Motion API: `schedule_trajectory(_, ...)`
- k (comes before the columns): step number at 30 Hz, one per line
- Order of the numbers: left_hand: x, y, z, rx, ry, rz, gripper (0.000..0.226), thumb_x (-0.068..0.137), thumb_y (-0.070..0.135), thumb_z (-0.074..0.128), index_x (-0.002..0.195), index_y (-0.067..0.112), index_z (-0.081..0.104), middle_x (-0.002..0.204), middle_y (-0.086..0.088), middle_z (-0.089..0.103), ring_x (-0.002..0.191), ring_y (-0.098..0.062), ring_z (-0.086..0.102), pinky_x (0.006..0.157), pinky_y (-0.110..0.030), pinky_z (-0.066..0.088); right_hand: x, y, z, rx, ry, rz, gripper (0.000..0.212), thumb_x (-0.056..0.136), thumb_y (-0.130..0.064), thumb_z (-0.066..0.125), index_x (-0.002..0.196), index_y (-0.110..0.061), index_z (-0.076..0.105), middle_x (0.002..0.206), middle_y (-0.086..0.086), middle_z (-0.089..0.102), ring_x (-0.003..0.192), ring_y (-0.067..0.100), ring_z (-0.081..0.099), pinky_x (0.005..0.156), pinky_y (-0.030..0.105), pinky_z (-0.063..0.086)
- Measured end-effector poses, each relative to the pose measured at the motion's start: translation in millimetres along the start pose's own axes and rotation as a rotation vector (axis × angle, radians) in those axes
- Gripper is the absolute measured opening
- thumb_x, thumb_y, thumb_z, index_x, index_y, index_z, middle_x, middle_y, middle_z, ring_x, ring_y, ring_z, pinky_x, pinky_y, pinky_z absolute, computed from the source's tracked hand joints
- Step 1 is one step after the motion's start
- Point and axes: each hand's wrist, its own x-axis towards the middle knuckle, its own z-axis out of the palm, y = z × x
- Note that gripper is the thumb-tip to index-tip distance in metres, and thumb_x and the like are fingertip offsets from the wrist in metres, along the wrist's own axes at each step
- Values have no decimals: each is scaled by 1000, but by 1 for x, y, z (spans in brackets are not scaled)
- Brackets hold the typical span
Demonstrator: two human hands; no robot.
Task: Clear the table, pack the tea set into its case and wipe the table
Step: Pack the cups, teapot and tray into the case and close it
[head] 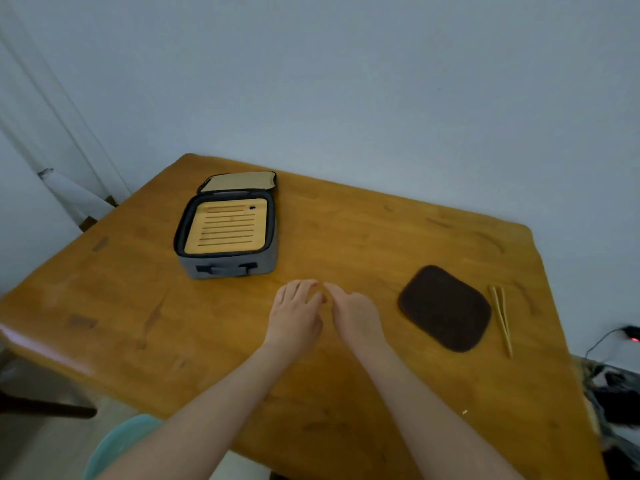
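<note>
A grey tea-set case (227, 270) stands open on the wooden table (346, 230), its lid (239, 181) folded back. A slatted bamboo tray (227, 226) fills the top of the case. To the right lie a dark brown cloth (445, 308) and, beside it, wooden tongs (501, 318). My left hand (294, 315) and my right hand (355, 315) hover side by side over the table's middle, in front of the case. Both hold nothing, with relaxed fingers; their fingertips nearly meet.
A pale blue round stool or basin (114, 445) sits below the table's near edge at the left. A rolled white sheet (74, 194) leans by the wall at the far left. Dark cables and a device with a red light (633, 337) are off the right edge.
</note>
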Motion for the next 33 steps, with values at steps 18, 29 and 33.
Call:
schedule_trajectory(18, -8, 102, 17, -121, -83, -36, 39, 88, 26, 54, 126, 30, 51, 144, 4, 38, 137, -17, 26, 110, -34, 25, -90, 82, -50, -40, -37, 123, 43, 99, -19, 44, 142, -17, 49, 85, 6, 69, 74, 23, 63, 64, 35, 51)
schedule_trajectory(29, 16, 245, 71, -236, -174, -302, 40, 89, 27, 53, 129, 29, 48, 135, 3, 43, 130, -19, 32, 108, -33, 31, -120, 227, -89, -61, -186, 57, 44, 99, -12, 46, 143, -15, 47, 84, 6, 69, 73, 21, 63, 66, 33, 51)
schedule_trajectory(33, 5, 276, 83, -243, -257, -362, 43, 89, 27, 51, 132, 29, 46, 136, 2, 43, 128, -20, 34, 106, -34, 32, -129, 256, -96, -41, -226, 146, 43, 100, -12, 46, 143, -17, 47, 90, 6, 69, 81, 21, 64, 70, 32, 52)
